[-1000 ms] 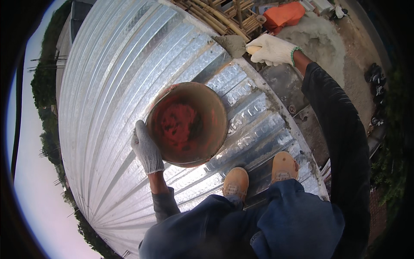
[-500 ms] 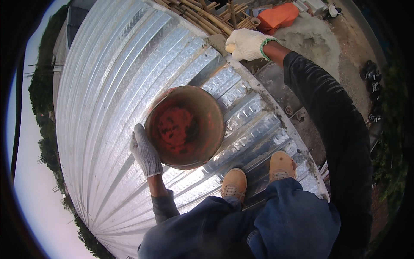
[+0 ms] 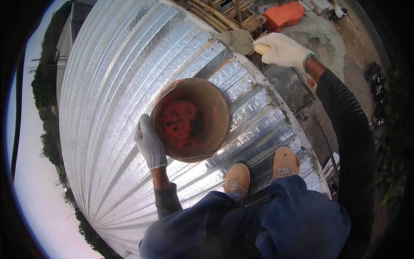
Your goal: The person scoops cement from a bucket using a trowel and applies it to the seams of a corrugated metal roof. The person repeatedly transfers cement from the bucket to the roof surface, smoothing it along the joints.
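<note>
My left hand (image 3: 150, 144), in a pale knitted glove, is closed on the near-left rim of a round bucket (image 3: 211, 103). The bucket's inside is stained red, with a small dark grey patch at the bottom. It is above the metal deck, its mouth facing up. My right hand (image 3: 282, 49), in a cream glove with a green cuff edge, grips the light wooden handle of a trowel (image 3: 237, 41). Grey mortar covers the visible part of the blade, which lies at the deck's far-right edge. Most of the handle is hidden in the glove.
I stand on corrugated silver metal decking (image 3: 116, 86), both tan shoes (image 3: 237, 179) near its right edge (image 3: 284, 105). Beyond that edge the ground lies lower, with bamboo poles (image 3: 211, 15), an orange sheet (image 3: 284, 16) and a grey mortar heap (image 3: 317, 32).
My right hand has moved to the right with the trowel, and more of the mortar-covered blade shows. The bucket and my left hand sit slightly higher and further right in the picture.
</note>
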A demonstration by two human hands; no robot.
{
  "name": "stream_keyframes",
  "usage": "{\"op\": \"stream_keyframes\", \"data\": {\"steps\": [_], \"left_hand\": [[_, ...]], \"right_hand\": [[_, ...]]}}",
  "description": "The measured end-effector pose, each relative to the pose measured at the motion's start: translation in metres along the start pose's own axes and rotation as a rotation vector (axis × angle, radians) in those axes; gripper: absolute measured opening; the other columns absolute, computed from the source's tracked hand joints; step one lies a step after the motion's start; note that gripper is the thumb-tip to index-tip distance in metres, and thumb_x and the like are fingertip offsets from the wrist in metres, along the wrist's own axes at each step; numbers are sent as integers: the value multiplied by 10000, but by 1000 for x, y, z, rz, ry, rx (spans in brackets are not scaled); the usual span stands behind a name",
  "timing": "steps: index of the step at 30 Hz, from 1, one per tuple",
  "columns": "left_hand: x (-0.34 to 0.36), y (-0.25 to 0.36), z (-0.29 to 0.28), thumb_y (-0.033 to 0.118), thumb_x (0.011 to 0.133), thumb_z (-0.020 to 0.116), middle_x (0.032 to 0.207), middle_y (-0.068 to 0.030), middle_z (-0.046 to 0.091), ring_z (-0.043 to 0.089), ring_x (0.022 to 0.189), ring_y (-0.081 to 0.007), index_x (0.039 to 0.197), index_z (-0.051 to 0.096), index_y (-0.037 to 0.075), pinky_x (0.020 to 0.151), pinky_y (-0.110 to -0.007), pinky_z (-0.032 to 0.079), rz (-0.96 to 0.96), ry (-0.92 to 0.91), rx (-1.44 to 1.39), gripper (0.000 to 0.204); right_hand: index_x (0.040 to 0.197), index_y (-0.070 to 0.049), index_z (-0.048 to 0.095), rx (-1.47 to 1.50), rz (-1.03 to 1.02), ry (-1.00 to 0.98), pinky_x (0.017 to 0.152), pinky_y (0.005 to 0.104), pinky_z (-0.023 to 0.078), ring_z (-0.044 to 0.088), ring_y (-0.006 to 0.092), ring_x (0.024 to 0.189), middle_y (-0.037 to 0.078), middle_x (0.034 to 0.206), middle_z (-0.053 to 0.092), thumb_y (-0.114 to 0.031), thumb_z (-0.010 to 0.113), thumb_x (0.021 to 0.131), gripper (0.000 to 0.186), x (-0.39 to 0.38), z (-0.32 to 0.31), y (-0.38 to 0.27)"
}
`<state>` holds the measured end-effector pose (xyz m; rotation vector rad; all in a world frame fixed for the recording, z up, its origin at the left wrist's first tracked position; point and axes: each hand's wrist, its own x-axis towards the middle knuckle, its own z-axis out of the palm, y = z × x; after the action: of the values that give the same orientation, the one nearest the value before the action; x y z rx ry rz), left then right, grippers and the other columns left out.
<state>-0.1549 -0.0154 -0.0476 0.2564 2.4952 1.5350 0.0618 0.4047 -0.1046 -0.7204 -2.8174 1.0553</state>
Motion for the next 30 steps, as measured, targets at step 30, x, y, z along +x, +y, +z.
{"op": "stream_keyframes", "data": {"steps": [30], "left_hand": [[-34,27,49,324,1145,718,766,0,604,496,788,-68,911,721,-21,692,-298,456,261,-62,100,416]], "right_hand": [[1106,-43,701,-774,-320,-152,705,413,544,752,197,885,56,945,697,-253,798,897,312,-136,65,-178]]}}
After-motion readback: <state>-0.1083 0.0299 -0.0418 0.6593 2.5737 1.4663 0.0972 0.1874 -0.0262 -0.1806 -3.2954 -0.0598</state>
